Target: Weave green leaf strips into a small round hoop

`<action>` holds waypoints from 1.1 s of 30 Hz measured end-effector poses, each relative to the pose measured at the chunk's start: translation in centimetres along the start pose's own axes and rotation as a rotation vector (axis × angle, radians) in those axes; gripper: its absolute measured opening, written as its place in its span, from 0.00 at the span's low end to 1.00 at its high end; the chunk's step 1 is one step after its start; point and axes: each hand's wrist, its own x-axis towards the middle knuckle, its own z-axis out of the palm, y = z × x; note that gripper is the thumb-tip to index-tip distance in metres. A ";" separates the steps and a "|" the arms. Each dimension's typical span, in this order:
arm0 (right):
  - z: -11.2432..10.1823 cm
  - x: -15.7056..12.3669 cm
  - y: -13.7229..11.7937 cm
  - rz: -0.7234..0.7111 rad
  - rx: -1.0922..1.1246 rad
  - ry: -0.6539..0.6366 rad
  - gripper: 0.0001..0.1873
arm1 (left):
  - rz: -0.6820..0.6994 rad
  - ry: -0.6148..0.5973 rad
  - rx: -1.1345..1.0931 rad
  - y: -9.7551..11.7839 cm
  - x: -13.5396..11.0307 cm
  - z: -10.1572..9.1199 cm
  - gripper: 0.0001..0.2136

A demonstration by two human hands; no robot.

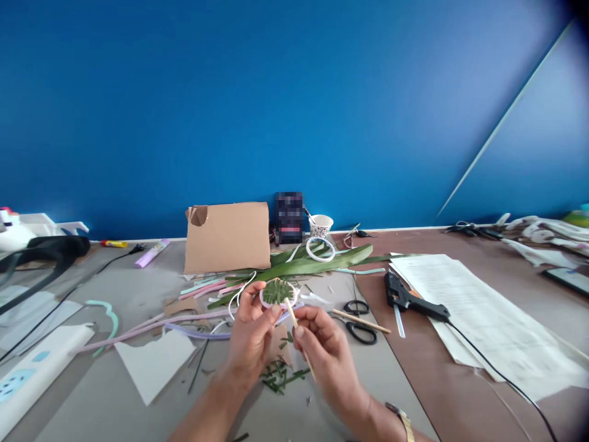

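Observation:
My left hand (254,328) is closed around the edge of a small round piece (277,292), which has a pale pink rim and a face covered in green leaf strips. A thin wooden stick (291,314) is pinched in my right hand (324,344), its upper end at the rim of the round piece. Whether the tip touches the rim I cannot tell. Below my hands lie cut green leaf bits (278,377) and a scrap of brown cardboard (280,347). Black-handled scissors (361,331) with another wooden stick (368,322) across them rest right of my hand.
A black glue gun (414,299) sits on paper sheets (483,313) at right, its cord trailing forward. Behind my hands are long green leaves (322,263), a white ring (321,250), a patterned cup (321,226) and a cardboard piece (227,239). A power strip (43,368) lies left.

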 end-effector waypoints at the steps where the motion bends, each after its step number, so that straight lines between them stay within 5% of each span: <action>1: 0.0 0.3 -0.2 0.023 0.071 0.023 0.11 | 0.020 -0.008 0.018 -0.1 0.0 -0.1 0.23; 6: -0.2 1.9 -1.1 0.347 0.460 0.152 0.11 | 0.089 -0.007 0.129 -1.0 -0.1 -0.6 0.21; 10: -0.5 2.1 -1.4 0.546 0.629 0.041 0.13 | 0.149 -0.029 0.192 -1.1 -0.3 -0.4 0.21; 17: -0.7 1.6 -0.9 0.506 0.510 -0.106 0.18 | 0.142 -0.134 0.292 -1.4 -0.5 -0.5 0.20; 33: -0.6 1.9 -1.5 0.505 0.403 -0.046 0.19 | 0.469 -0.103 0.621 -3.3 0.4 -2.8 0.21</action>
